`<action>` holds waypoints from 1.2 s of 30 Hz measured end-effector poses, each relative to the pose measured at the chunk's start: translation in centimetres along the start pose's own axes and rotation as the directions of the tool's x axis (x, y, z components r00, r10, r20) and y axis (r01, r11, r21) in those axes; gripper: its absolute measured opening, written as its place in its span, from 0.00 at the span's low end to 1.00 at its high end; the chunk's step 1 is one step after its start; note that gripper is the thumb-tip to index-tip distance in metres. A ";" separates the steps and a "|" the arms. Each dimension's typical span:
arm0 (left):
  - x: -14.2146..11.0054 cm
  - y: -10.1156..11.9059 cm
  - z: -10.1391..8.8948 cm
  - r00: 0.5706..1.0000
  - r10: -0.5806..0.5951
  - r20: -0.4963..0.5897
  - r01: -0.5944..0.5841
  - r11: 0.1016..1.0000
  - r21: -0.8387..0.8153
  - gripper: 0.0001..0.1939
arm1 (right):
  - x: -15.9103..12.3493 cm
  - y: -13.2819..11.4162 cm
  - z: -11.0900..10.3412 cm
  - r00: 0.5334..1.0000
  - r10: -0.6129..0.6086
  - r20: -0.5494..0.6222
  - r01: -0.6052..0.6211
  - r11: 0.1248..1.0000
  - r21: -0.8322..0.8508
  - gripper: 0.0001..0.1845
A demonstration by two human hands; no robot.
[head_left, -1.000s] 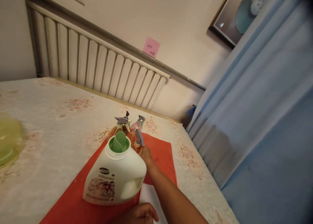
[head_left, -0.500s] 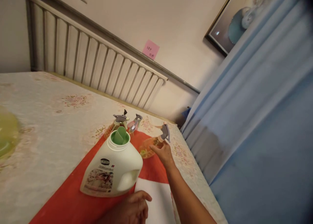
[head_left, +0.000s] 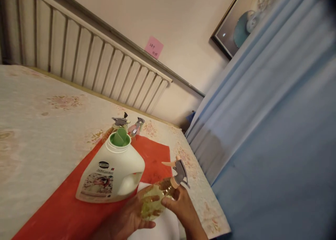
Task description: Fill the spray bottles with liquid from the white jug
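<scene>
A clear spray bottle (head_left: 154,203) with yellowish liquid, a grey head and an orange trigger is tilted between my two hands. My right hand (head_left: 183,206) grips it just below the collar, thumb against its side. From the left, my left hand (head_left: 131,213) cups the body, some fingers showing through the clear plastic. The large cream jug (head_left: 112,177), with an open neck and green pour spout, stands left of the spray bottle on a red cloth (head_left: 63,201). White paper (head_left: 168,222) lies beneath my hands.
Two more spray bottles stand behind the jug, one with a grey head (head_left: 120,121), the other pinkish (head_left: 135,128). A floral tablecloth (head_left: 52,128) covers the table. Beyond are a radiator (head_left: 86,58) and, to the right, a blue curtain (head_left: 262,128).
My right hand has brought the spray bottle off the red cloth toward me, over the white paper. My left hand has come up and now holds its body. The view has shifted slightly.
</scene>
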State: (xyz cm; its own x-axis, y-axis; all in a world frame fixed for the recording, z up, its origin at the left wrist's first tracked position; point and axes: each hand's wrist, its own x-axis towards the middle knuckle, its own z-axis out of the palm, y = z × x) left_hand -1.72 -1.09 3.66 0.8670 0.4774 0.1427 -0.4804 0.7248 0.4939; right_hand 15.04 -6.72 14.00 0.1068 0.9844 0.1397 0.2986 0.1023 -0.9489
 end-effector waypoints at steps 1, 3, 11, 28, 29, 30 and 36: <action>-0.1 0.0 0.1 1.000 -0.011 -0.007 0.011 1.000 0.003 0.31 | -0.3 0.1 0.3 1.000 0.003 0.000 -0.003 1.000 0.019 0.23; 0.0 -0.2 -0.3 0.999 -0.022 -0.030 0.022 1.000 0.001 0.28 | -0.5 0.4 0.7 1.000 0.016 -0.026 -0.014 0.996 0.087 0.25; 0.3 -0.9 -1.7 0.991 -0.021 -0.131 0.018 0.999 -0.027 0.25 | 0.6 0.9 1.5 0.918 0.017 -0.397 0.061 0.981 0.183 0.21; 0.4 -1.2 -1.9 0.972 -0.093 -0.215 0.069 0.991 -0.115 0.30 | 0.2 0.0 2.7 0.935 0.011 -0.354 0.149 0.895 0.420 0.39; 0.4 -1.1 -1.8 0.972 -0.087 -0.218 0.062 0.991 -0.116 0.30 | 0.2 0.1 2.7 0.925 0.023 -0.379 0.148 0.897 0.416 0.38; 0.4 -1.1 -1.7 0.972 -0.079 -0.220 0.055 0.992 -0.115 0.30 | 0.2 0.2 2.7 0.921 0.033 -0.389 0.147 0.894 0.424 0.38; 0.4 -0.6 -1.1 0.963 -0.094 -0.253 0.068 0.992 -0.107 0.34 | -0.2 -0.1 2.4 0.957 0.012 -0.289 0.140 0.856 0.498 0.45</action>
State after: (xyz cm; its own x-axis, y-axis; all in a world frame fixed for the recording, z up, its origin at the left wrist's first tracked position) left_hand -1.22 -0.75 2.44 0.8463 0.5175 -0.1263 -0.4313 0.8049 0.4076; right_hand 12.68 -6.55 13.42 0.3800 0.9022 0.2041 -0.2015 0.2961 -0.9336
